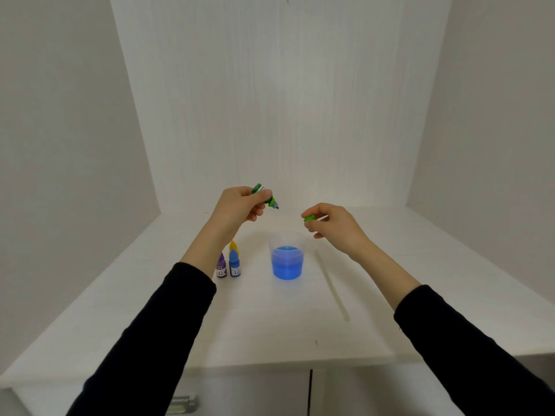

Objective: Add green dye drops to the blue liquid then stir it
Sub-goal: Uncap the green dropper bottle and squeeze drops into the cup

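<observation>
1. Head view, the relation that matters: we see the green dye bottle (265, 196) held up in the air, above and to the left of the cup (287, 256) of blue liquid (287, 265). The cup stands on the white bench (420, 295) between our two forearms. The bottle's long axis is tilted, with its base up and left and its uncapped nozzle pointing down and right, toward the cup but not yet over its mouth. We judge the coming move calls for carrying the nozzle rightward and lower until it hangs over the liquid.

2. Head view, which hand is nearer: the left hand (240, 210) has the bottle and sits up-left of the cup; the right hand (330, 225) is up-right of it, at about the same remove.

3. Head view, the hands: our left hand has its fingers curled round the bottle's body, gripping it. Our right hand pinches the green cap (309, 219) between thumb and fingertips, well apart from the bottle.

4. Head view, the rest: the pale stirring stick (332, 285) lies on the bench just right of the cup, its length running away from us, untouched. Purple (221, 267), blue (234, 265) and yellow (233, 246) dye bottles stand capped to the left of the cup. The liquid looks plain blue, so we judge no green has gone in yet.
</observation>
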Demonstrator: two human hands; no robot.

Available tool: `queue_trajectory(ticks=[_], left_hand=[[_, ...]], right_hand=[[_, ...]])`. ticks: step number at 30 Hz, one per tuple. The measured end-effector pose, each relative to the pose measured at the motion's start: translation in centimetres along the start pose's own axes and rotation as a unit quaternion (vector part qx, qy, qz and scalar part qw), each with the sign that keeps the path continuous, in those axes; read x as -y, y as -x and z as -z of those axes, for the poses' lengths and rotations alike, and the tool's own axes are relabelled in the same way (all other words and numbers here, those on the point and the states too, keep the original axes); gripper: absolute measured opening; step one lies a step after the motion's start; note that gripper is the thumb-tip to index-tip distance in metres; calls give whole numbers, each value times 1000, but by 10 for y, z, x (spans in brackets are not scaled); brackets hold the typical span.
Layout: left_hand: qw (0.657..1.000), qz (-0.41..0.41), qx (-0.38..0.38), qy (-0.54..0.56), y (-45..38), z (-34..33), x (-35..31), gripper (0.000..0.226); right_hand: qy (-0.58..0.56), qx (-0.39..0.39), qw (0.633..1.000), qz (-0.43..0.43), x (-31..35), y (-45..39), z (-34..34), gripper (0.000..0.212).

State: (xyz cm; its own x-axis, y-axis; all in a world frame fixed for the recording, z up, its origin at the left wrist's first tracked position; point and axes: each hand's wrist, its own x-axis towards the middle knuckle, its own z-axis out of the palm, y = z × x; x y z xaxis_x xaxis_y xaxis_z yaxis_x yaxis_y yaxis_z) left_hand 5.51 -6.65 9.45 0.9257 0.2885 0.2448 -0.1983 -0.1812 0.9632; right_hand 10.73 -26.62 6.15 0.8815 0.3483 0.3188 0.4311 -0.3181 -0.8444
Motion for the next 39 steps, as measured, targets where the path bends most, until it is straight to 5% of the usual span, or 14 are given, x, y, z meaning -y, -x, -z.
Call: queue_trajectory(ticks=[13, 20, 39], left_hand=[[991, -40, -10, -129, -7, -12, -3, 18], [994, 41, -5, 98, 2, -6, 10, 20], [981, 84, 2, 175, 12, -10, 20, 16]], right_hand=[[21, 4, 1000, -2, -2, 0, 0, 16], [6, 3, 1000, 1, -1, 1, 1, 15], [-6, -4, 1000, 3, 2, 0, -3, 14]])
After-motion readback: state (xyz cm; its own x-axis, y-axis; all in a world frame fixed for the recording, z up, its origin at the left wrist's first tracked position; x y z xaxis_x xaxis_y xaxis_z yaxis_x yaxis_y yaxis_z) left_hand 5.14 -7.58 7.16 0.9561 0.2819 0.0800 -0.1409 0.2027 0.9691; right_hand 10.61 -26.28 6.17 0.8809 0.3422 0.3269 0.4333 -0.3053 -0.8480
